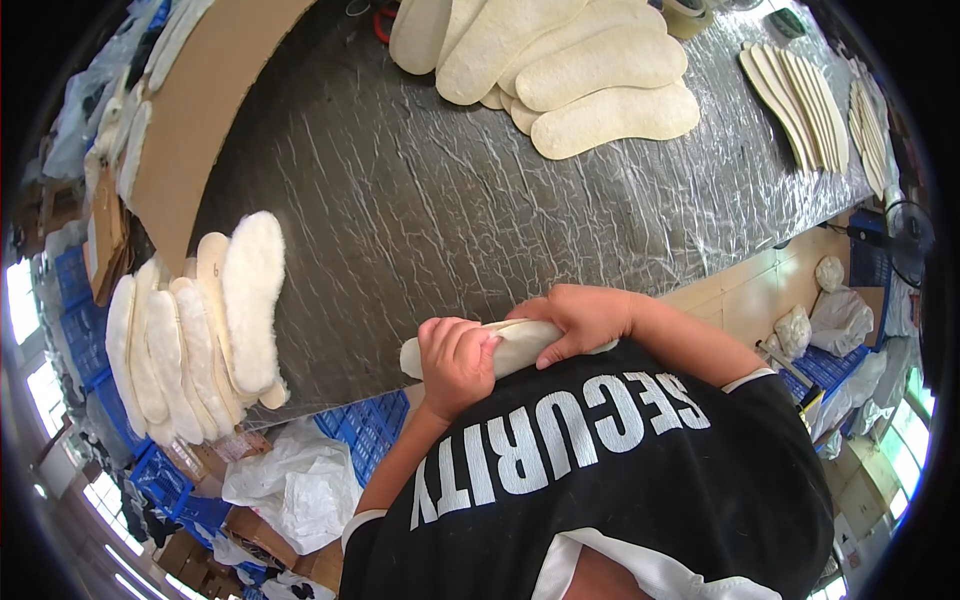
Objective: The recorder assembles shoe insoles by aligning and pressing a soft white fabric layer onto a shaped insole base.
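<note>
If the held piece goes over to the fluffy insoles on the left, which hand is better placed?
Probably the left hand: it holds the pale piece near its left end and is closer to the fluffy insoles. The right hand grips farther right.

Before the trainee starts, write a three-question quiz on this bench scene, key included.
1. True or false: the left grip and the right grip both hold the pale insole material.
2. Where do the fluffy white insoles lie on the table? A) right end; B) left end; C) centre.
3. Fill in: the plastic crates near the table's edge are ____.

Key: 1. True. 2. B. 3. Blue.
</note>
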The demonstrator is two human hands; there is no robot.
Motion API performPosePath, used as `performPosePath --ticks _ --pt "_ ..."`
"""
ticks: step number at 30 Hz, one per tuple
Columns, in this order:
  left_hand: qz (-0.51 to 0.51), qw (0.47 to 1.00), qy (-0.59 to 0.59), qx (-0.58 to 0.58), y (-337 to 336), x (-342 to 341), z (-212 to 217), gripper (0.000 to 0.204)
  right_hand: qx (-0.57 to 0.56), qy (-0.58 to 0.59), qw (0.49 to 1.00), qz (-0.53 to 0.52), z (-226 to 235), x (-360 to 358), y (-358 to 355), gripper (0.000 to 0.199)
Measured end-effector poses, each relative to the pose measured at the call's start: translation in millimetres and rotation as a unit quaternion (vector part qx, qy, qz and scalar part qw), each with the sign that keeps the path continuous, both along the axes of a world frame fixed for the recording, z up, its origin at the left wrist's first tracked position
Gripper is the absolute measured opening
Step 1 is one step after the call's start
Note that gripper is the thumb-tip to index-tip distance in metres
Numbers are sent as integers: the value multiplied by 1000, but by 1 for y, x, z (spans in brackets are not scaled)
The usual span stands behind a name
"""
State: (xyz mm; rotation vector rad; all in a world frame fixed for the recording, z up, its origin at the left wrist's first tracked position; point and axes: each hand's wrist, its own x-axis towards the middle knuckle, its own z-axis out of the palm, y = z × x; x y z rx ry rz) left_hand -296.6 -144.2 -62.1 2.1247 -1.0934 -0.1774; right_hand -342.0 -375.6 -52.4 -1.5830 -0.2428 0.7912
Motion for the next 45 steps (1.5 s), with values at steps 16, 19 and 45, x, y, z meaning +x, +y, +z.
performPosePath --ticks 16,19,45 --pt "14 997 72 -5 6 4 15 23 -183 -118 976 -20 -1 -14 9 25" --pt "64 976 205 -20 14 8 28 32 -166 -111 979 -31 2 -14 7 25" --pt "-65 994 91 4 13 4 17 11 -184 -142 972 36 10 -15 10 21"
